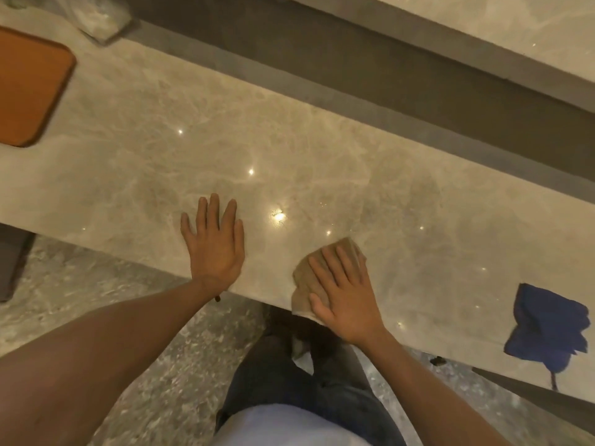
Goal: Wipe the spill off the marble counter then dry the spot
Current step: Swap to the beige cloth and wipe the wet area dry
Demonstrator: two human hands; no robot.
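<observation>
The right hand [346, 289] presses flat on a crumpled tan paper towel [309, 281] at the veined beige marble counter [225, 149]'s near edge; the left hand [214, 244] rests beside it, spread and empty. Firm overlapping strokes would lift the faint wet sheen just beyond the towel, I'd judge, with the crumpled blue cloth [547, 326] farther right ready for drying.

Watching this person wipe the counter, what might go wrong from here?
The tan cloth under the right hand already overhangs the counter edge, so it might slip off. The blue cloth also lies at that edge and could get knocked to the floor. The left hand pressing flat may leave prints.
</observation>
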